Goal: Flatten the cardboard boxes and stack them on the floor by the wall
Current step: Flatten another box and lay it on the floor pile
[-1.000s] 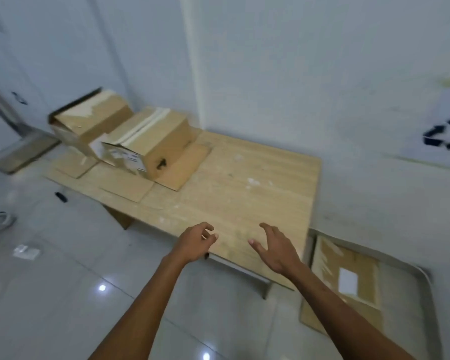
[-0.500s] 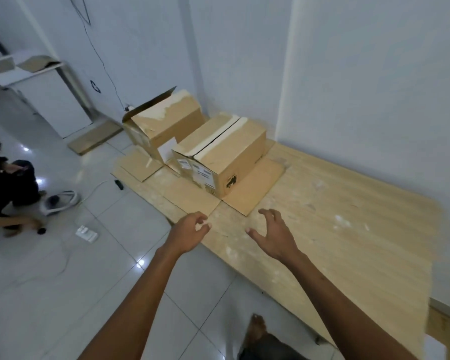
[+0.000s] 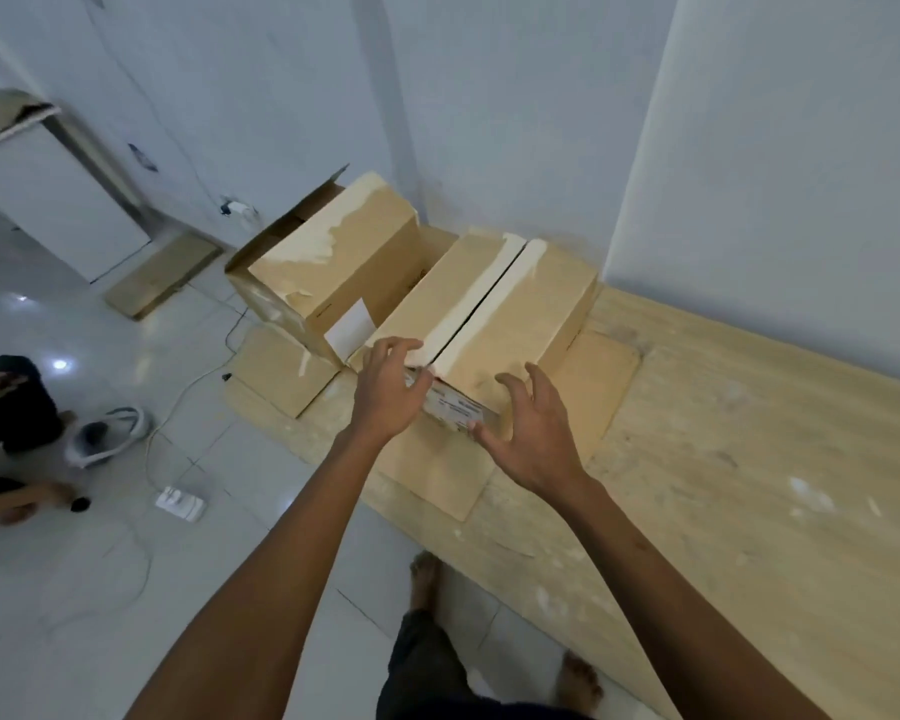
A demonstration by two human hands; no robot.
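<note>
Two cardboard boxes stand on a low wooden table (image 3: 723, 459) against the wall. The nearer box (image 3: 515, 314) has its top flaps closed, with a slit and pale tape along the middle, and its bottom flaps splayed flat on the table. My left hand (image 3: 391, 392) rests on its near top corner, fingers curled over the edge by the slit. My right hand (image 3: 531, 428) hovers open at the box's near face, fingers spread, touching or almost touching it. The farther box (image 3: 344, 262) sits to the left with one flap raised.
A person in dark clothes (image 3: 6, 418) crouches on the white tiled floor at the left, near a power strip (image 3: 180, 504) and cable. A flat piece of cardboard (image 3: 162, 275) lies on the floor by the far wall. My bare feet (image 3: 427, 574) stand beside the table.
I have moved closer to the boxes. Both hands reached forward from above the table edge to the nearer box, and the left hand now touches its top corner.
</note>
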